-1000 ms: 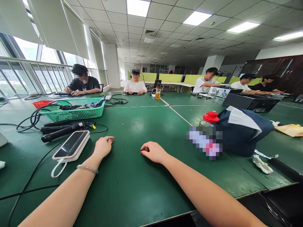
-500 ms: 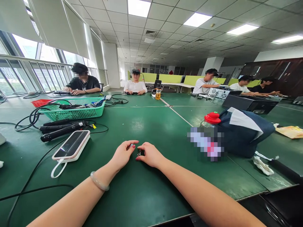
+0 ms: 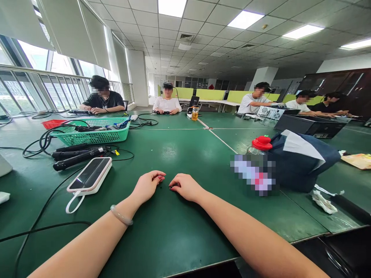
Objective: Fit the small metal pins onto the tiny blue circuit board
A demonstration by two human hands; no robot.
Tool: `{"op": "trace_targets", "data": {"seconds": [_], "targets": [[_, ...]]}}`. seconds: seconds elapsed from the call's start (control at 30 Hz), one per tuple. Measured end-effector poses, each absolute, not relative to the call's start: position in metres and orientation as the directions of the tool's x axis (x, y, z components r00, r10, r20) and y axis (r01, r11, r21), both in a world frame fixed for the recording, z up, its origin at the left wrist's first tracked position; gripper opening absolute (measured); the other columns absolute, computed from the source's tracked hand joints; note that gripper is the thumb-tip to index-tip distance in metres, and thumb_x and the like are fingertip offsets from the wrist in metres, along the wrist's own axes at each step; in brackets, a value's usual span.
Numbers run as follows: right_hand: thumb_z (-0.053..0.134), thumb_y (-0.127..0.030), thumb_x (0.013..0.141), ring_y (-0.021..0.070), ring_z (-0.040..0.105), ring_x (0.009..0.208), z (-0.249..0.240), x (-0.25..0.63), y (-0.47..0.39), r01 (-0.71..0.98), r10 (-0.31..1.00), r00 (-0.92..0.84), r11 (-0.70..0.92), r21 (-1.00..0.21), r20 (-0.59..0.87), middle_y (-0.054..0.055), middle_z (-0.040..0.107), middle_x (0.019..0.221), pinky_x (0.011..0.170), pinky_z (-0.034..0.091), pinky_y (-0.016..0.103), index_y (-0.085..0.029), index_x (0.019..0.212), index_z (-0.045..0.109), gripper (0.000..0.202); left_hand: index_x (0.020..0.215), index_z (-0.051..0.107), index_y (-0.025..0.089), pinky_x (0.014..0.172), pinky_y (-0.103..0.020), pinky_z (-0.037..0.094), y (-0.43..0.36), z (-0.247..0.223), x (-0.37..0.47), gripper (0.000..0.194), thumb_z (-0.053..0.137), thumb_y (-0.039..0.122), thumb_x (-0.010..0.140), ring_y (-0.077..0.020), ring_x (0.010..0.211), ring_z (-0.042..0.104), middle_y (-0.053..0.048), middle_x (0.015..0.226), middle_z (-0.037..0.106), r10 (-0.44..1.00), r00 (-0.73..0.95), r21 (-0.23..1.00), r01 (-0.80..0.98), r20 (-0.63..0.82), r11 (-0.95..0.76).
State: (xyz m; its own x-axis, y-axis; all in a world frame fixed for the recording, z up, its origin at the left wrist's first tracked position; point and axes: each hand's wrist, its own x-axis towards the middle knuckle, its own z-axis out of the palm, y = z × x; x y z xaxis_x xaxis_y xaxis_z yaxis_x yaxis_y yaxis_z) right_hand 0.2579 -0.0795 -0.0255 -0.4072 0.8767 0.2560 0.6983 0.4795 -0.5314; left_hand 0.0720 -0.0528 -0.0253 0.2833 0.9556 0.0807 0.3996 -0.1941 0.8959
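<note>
My left hand (image 3: 147, 185) rests low over the green table (image 3: 174, 235), its thumb and fingers pinched together. Whatever may be between those fingertips is too small to make out. Just to the right, a short gap away, my right hand (image 3: 187, 187) is closed with thumb against fingers. A small black thing (image 3: 172, 188) peeks out at its fingertips, mostly covered, so its kind is unclear. A pale bangle (image 3: 121, 215) circles my left wrist.
Left of my hands lie a phone-like device (image 3: 90, 175), black handheld tools (image 3: 78, 156) and cables. Behind them stands a green basket (image 3: 113, 136). To the right are a red-lidded jar (image 3: 261, 143) and a dark blue bag (image 3: 298, 166). Several people sit around the table.
My left fingers have curled inward, hiding a small pale bit seen there before. My right fingers have closed further over the black thing, and the gap between the hands is slightly wider.
</note>
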Motion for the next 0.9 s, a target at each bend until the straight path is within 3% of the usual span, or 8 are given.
{"op": "trace_targets", "data": {"seconds": [0.07,0.17,0.27,0.33,0.4,0.6,0.77,0.9], "targets": [[0.064,-0.015,0.074,0.0123,0.057,0.071,-0.028,0.259,-0.078,0.668,0.883,-0.391,0.466,-0.580,0.260,0.001,0.063,0.077,0.070,0.044,0.023,-0.020,0.080,0.070,0.010,0.091,0.063,0.017,0.080,-0.033,0.050,-0.059,-0.023,0.079,0.027,0.053,0.035,0.074,-0.0188,0.084,0.063,-0.006,0.083,0.068,0.944,0.328,0.938,0.321,0.022,-0.133],[0.061,-0.014,0.074,0.0115,0.058,0.065,-0.032,0.261,-0.074,0.549,0.926,-0.326,0.351,-0.759,0.192,-0.001,0.064,0.070,0.066,0.045,0.023,-0.020,0.079,0.068,0.011,0.092,0.061,0.015,0.080,-0.033,0.050,-0.067,-0.018,0.086,0.028,0.054,0.035,0.075,-0.0181,0.085,0.063,-0.007,0.088,0.068,0.927,0.375,0.971,0.224,-0.012,-0.078],[0.057,-0.011,0.071,0.0108,0.058,0.059,-0.037,0.262,-0.069,0.333,0.961,-0.263,0.169,-0.928,0.081,-0.001,0.063,0.065,0.062,0.048,0.023,-0.017,0.077,0.066,0.011,0.093,0.061,0.016,0.080,-0.032,0.049,-0.067,-0.013,0.084,0.027,0.053,0.034,0.075,-0.0181,0.087,0.063,-0.007,0.092,0.068,0.937,0.345,0.950,0.274,0.049,-0.150],[0.056,-0.011,0.069,0.0109,0.059,0.057,-0.038,0.263,-0.066,0.197,0.967,-0.251,0.094,-0.976,0.042,-0.001,0.063,0.064,0.061,0.050,0.024,-0.016,0.074,0.063,0.010,0.093,0.061,0.016,0.080,-0.031,0.048,-0.065,-0.012,0.081,0.026,0.053,0.033,0.075,-0.0181,0.087,0.063,-0.007,0.092,0.069,0.942,0.326,0.930,0.316,0.077,-0.186],[0.055,-0.011,0.067,0.0114,0.060,0.059,-0.039,0.262,-0.065,0.117,0.966,-0.254,0.075,-0.990,0.043,-0.001,0.062,0.064,0.063,0.050,0.025,-0.015,0.071,0.061,0.009,0.093,0.062,0.017,0.079,-0.030,0.048,-0.063,-0.011,0.078,0.025,0.052,0.032,0.076,-0.0180,0.087,0.063,-0.006,0.091,0.070,0.945,0.314,0.919,0.341,0.087,-0.198],[0.055,-0.011,0.062,0.0120,0.061,0.066,-0.036,0.259,-0.068,0.082,0.968,-0.225,0.130,-0.988,0.109,0.001,0.065,0.073,0.067,0.050,0.027,-0.016,0.073,0.062,0.014,0.096,0.061,0.018,0.073,-0.029,0.049,-0.065,-0.014,0.078,0.025,0.051,0.029,0.076,-0.0165,0.076,0.063,-0.004,0.084,0.069,0.954,0.288,0.900,0.390,0.084,-0.197],[0.063,-0.018,0.060,0.0138,0.062,0.066,-0.029,0.256,-0.072,-0.108,0.974,-0.208,0.062,-0.992,0.084,0.003,0.068,0.077,0.071,0.051,0.031,-0.015,0.081,0.062,0.022,0.102,0.057,0.017,0.073,-0.030,0.051,-0.068,-0.018,0.084,0.031,0.055,0.028,0.073,-0.0153,0.074,0.063,-0.005,0.088,0.066,0.925,0.377,0.958,0.239,0.059,-0.158],[0.070,-0.027,0.060,0.0167,0.064,0.069,-0.027,0.256,-0.075,-0.111,0.981,-0.166,0.078,-0.991,0.096,0.005,0.069,0.078,0.076,0.050,0.035,-0.016,0.091,0.063,0.034,0.102,0.056,0.016,0.069,-0.029,0.051,-0.072,-0.016,0.088,0.032,0.057,0.030,0.073,-0.0160,0.070,0.063,-0.003,0.076,0.065,0.919,0.391,0.961,0.234,0.048,-0.150]]}}
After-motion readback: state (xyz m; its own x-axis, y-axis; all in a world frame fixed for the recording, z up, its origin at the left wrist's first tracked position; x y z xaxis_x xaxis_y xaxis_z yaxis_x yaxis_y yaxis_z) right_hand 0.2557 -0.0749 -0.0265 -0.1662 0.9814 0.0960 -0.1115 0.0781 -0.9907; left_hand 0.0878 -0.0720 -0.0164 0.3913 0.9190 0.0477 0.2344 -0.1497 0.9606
